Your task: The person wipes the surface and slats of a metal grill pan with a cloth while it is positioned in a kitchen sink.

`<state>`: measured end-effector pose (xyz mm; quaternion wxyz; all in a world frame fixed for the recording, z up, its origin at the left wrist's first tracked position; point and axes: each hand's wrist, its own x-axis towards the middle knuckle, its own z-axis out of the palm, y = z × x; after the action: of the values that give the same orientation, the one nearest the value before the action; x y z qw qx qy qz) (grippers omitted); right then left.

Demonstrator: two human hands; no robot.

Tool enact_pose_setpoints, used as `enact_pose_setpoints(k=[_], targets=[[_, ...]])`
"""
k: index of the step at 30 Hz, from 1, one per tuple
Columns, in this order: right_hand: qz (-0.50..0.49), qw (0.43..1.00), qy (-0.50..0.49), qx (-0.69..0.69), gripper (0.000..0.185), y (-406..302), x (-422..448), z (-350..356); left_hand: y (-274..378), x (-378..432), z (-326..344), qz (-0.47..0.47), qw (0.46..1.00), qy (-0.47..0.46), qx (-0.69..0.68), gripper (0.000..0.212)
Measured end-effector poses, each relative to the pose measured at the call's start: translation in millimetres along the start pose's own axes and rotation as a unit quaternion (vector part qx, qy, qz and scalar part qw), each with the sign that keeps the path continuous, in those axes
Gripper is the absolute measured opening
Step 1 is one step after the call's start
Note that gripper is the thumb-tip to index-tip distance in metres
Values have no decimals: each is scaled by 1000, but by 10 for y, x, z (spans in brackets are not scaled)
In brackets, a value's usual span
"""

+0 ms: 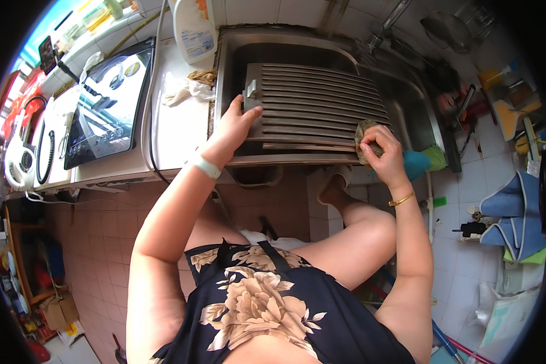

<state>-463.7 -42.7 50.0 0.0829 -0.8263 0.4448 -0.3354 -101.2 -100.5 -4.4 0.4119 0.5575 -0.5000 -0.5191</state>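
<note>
A slatted metal panel, like a range hood filter, lies across a stainless steel double sink. My left hand grips its left edge near a small clip, thumb on top and the other fingers partly hidden behind the edge. A greenish-brown scrubbing cloth is held in my right hand, against the panel's near right corner. A teal and green cloth hangs over the sink's front rim, just right of that hand.
A white plastic bottle and crumpled rags are left of the sink. Farther left are a black glass cooktop, a phone on a stand and a cable. Blue cloths hang on the right wall.
</note>
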Motion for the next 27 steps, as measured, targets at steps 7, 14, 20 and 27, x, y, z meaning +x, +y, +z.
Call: enact_pose_setpoints(k=[7,14,20,27], targets=[[7,999,26,-19,10,-56,-51,99,-76,199,74,-82,988,-8,-128,40],[-77,997,2,23,7,-695,461,826,-217,188,27,-57,991,24,-117,34],[-123,992,39,12,12,-1087,746,1402,-207,216,38,-33,995,11,-96,31],[-13,998,54,-20,2,-564,291,830,-278,242,10,-35,997,-48,-48,40]])
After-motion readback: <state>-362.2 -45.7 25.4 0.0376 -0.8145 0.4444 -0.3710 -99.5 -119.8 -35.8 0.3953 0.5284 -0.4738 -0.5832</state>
